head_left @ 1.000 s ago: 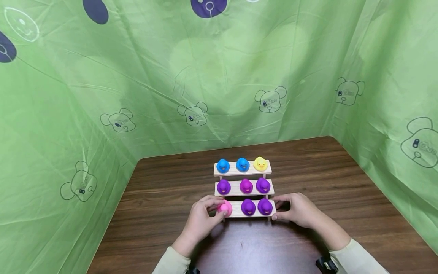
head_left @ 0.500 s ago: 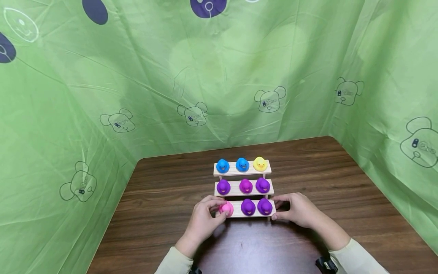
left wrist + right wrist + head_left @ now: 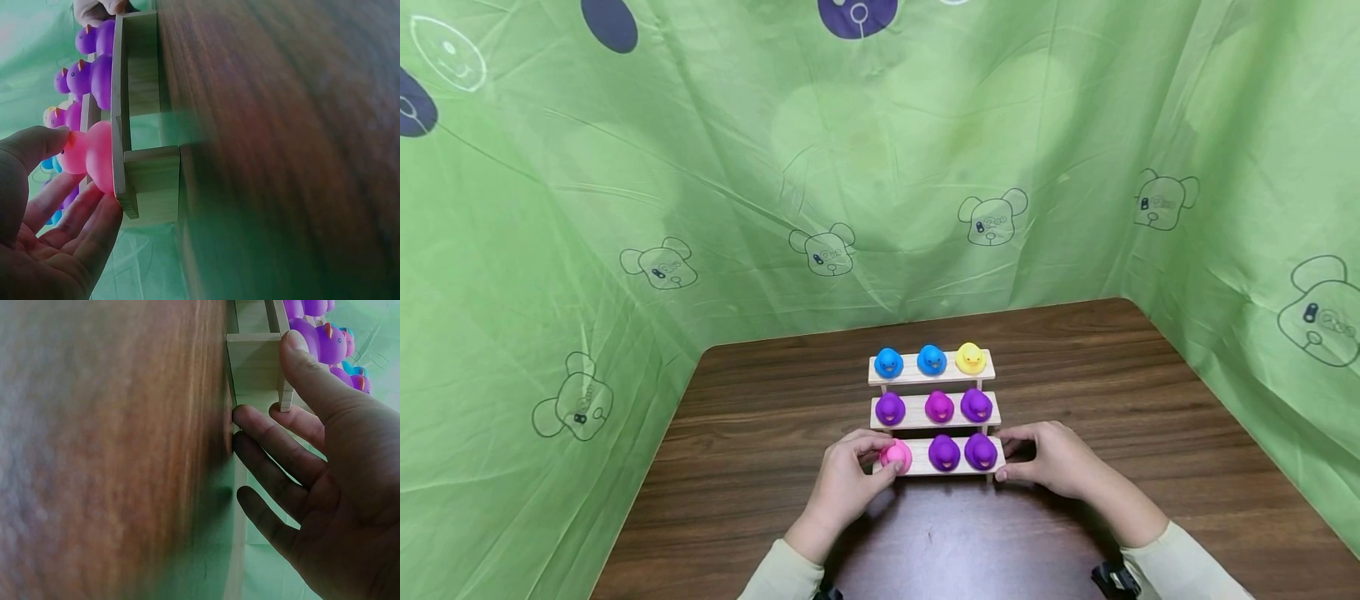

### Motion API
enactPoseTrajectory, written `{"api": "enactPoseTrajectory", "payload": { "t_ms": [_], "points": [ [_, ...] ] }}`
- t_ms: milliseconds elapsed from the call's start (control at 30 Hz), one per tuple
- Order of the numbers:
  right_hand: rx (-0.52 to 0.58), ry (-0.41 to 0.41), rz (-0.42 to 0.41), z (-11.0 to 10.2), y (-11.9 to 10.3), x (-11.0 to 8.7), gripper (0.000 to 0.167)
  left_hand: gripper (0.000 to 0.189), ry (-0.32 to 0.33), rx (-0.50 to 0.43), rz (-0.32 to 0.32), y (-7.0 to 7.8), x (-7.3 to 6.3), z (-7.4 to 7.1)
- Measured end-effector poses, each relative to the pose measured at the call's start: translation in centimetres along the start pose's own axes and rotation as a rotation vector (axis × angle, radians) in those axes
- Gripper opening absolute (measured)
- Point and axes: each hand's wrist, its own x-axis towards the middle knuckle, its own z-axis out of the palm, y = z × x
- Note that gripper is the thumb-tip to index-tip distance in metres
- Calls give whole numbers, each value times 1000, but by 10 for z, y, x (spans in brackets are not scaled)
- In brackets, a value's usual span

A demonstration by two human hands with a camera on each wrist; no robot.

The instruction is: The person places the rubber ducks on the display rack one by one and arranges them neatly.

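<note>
A light wooden three-step stand (image 3: 917, 460) holds rubber ducks in three rows on the table. At the left end of the lowest step, my left hand (image 3: 842, 477) holds a pink rubber duck (image 3: 94, 153) between thumb and fingers, its base against the board. My right hand (image 3: 1060, 460) grips the right end of that step, thumb on the front edge and index finger behind, the other fingers spread near the table. Two purple ducks (image 3: 944, 453) sit on the same step, towards the right hand.
On the middle step sit a purple duck (image 3: 891, 409), a magenta duck (image 3: 939, 407) and another purple one. The top step carries two blue ducks (image 3: 932, 360) and a yellow duck (image 3: 971, 358). Green printed cloth (image 3: 910, 167) hangs behind and beside the brown table (image 3: 760, 400).
My left hand has shifted slightly to the right along the lowest step, with the pink duck in its fingers. The right hand and the stand have stayed in place.
</note>
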Motion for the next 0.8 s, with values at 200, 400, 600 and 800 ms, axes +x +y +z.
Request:
{"api": "enactPoseTrajectory", "payload": {
  "t_ms": [200,400,600,800],
  "points": [
    [0,0,7,0,1,1,57,25,-2,5,3,1,1,-1],
    [2,-3,14,0,0,1,57,25,-6,3,9,0,2,-1],
    [6,-5,15,0,-1,1,58,27,-10,-27,13,-2,1,-3],
    [-3,-5,10,-1,-2,0,58,30,-11,-67,4,-3,-1,-9]
  ]
}}
